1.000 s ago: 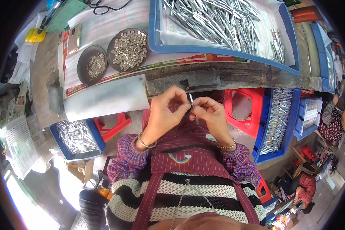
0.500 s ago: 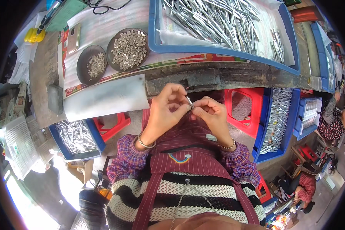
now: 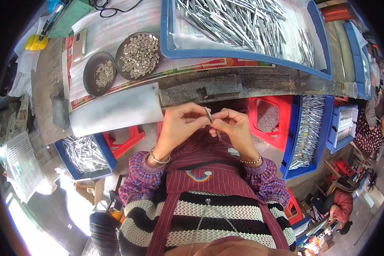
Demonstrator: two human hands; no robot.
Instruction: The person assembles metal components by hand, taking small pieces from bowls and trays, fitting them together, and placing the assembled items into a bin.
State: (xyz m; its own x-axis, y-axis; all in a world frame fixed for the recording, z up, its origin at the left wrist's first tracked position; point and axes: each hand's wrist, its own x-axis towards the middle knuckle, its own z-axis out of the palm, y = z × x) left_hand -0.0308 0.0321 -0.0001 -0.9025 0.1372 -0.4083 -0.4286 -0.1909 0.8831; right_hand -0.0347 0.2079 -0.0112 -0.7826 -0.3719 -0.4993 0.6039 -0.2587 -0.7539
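Observation:
In front of my apron, my left hand (image 3: 184, 124) and my right hand (image 3: 234, 129) meet over a slender silver metal piece (image 3: 208, 114). Both hands pinch it between thumb and fingers, and it slants down to the right. Fingers cover its middle, so its exact kind is hard to make out. Beyond my hands, a blue tray (image 3: 247, 59) on the bench holds a heap of long thin metal pieces (image 3: 234, 23). To its left, one dark bowl contains small round metal discs (image 3: 139, 55); another dark bowl (image 3: 89, 77) contains tiny metal pins (image 3: 104, 74).
The worn bench edge (image 3: 277, 83) runs before me, with a white sheet (image 3: 117, 116) at its left. Below stand red stools (image 3: 254, 117) and blue bins of metal pieces, left (image 3: 86, 155) and right (image 3: 307, 132). Another person (image 3: 341, 205) sits at lower right.
My left fingers have lowered and drawn in around the metal piece. It now sits more steeply, with its lower end showing under my right fingers. The view has shifted slightly.

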